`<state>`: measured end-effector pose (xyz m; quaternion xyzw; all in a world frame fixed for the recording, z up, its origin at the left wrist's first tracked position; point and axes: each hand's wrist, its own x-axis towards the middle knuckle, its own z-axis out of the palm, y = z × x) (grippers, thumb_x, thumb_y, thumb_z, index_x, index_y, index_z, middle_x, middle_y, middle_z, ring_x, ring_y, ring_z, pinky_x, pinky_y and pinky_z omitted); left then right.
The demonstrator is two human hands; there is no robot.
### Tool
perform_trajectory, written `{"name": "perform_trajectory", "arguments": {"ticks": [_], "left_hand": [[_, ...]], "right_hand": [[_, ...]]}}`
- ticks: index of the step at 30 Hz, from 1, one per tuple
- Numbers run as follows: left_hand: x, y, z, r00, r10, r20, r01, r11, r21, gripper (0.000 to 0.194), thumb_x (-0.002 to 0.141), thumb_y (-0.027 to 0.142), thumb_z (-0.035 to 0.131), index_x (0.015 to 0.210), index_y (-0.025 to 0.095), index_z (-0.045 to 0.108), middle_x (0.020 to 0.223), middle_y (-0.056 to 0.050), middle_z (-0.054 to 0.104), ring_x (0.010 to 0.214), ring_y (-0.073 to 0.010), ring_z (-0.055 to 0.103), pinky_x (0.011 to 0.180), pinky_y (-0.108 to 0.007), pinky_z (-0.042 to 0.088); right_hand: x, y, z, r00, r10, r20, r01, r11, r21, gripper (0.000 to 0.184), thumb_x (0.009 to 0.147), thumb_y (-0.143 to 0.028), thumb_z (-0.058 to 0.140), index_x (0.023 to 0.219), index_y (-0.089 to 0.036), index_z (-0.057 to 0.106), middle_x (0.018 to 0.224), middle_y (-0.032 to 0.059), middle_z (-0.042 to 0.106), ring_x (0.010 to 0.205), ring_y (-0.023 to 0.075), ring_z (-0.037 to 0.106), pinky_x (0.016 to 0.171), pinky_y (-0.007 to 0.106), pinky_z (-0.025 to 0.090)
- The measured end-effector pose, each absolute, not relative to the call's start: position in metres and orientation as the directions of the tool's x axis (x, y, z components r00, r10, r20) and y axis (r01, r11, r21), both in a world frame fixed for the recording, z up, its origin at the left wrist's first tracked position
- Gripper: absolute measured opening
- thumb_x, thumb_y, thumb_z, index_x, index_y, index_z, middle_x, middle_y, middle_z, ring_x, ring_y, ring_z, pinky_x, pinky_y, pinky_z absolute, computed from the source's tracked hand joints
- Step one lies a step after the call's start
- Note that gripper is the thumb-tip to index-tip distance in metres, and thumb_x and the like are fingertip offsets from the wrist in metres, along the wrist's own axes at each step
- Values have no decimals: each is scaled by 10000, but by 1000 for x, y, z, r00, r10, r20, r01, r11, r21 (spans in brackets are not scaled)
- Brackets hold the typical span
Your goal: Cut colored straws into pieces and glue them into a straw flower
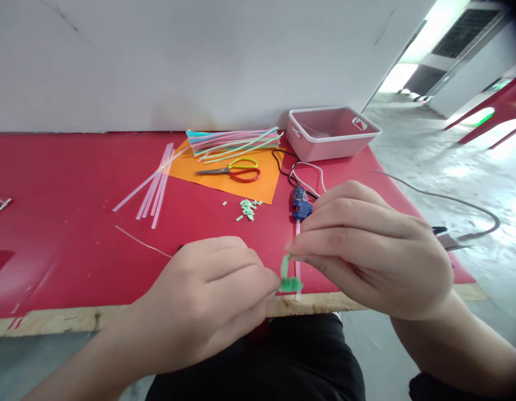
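My left hand (224,289) is closed in a pinch at the left end of a small green pipe cleaner piece (291,285), which looks fuzzy and coiled. From it a paler green strip stands upright, and its top is pinched between the thumb and fingers of my right hand (366,248). Both hands hover over the table's front edge. Just beyond my right hand lies a blue glue gun (301,203) with a translucent glue stick (298,227) in its back end, partly hidden by my fingers. Several short pale green cut pieces (247,209) form a loose pile ahead of my hands.
Scissors (230,170) and a bundle of pastel pipe cleaners (232,143) rest on orange paper (258,189). Several translucent sticks (157,189) lie left of it. A pink basket (333,146) stands at the back right against the wall. Cables curl beside the glue gun.
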<state>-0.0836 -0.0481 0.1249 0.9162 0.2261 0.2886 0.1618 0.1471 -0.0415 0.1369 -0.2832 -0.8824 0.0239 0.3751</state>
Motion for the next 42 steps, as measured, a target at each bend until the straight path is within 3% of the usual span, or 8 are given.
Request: {"name": "perform_trajectory", "arguments": {"ticks": [7, 14, 21, 27, 32, 37, 39, 42], "left_hand": [[-82, -51, 120, 689, 468, 554, 468, -870, 153, 85, 845, 114, 588, 837, 189, 627, 792, -27, 680, 728, -169, 632, 736, -345, 537], [-84, -55, 122, 639, 488, 594, 516, -845, 139, 116, 808, 105, 649, 899, 175, 634, 770, -27, 675, 739, -176, 609, 784, -370, 535], [-78, -55, 127, 533, 486, 693, 553, -820, 149, 162, 746, 92, 721, 880, 165, 667, 704, -22, 663, 681, -173, 601, 745, -387, 548], [-77, -57, 131, 526, 484, 699, 530, -829, 175, 151, 739, 91, 724, 859, 160, 665, 699, -34, 677, 653, -184, 624, 651, -395, 535], [-77, -64, 134, 475, 562, 677, 510, -803, 309, 124, 764, 83, 679, 835, 178, 642, 668, -7, 642, 623, -154, 592, 582, -336, 507], [-79, -67, 137, 506, 602, 618, 328, -797, 508, 202, 756, 38, 651, 877, 196, 618, 663, 15, 619, 590, -112, 551, 570, -274, 504], [-80, -65, 136, 596, 549, 586, 243, -818, 521, 211, 762, 55, 661, 906, 202, 617, 681, 16, 629, 595, -108, 564, 599, -271, 516], [-81, -63, 133, 685, 498, 532, 261, -850, 458, 134, 808, 103, 632, 877, 218, 619, 701, 11, 645, 652, -133, 602, 678, -297, 529]], "right_hand": [[152, -55, 138, -577, 512, 637, 572, 810, -133, 165, 778, -35, 659, 848, -181, 691, 799, 38, 636, 748, 172, 534, 701, 355, 498], [149, -74, 151, -585, 535, 610, 606, 788, -109, 56, 845, -160, 645, 827, -175, 696, 755, 53, 634, 726, 190, 567, 669, 377, 505], [139, -86, 148, -552, 544, 632, 639, 763, -97, 35, 827, -139, 679, 796, -149, 689, 709, 40, 642, 721, 174, 571, 645, 337, 489], [134, -92, 137, -521, 576, 630, 603, 771, -206, 104, 803, -53, 660, 893, -103, 675, 742, 44, 630, 740, 169, 563, 678, 330, 501], [133, -88, 136, -491, 580, 651, 544, 787, -291, 134, 773, -22, 672, 882, -99, 680, 736, 43, 632, 699, 148, 556, 652, 305, 513], [140, -61, 131, -517, 552, 654, 261, 829, -494, 84, 809, -55, 635, 858, -107, 680, 753, 49, 631, 692, 134, 580, 656, 309, 523], [145, -47, 128, -568, 539, 621, 134, 806, -577, 54, 852, -124, 634, 862, -114, 686, 762, 43, 624, 704, 127, 585, 673, 308, 523], [150, -33, 127, -648, 539, 538, 111, 766, -633, 46, 855, -188, 672, 857, -152, 701, 793, 24, 615, 734, 114, 575, 709, 293, 509]]}}
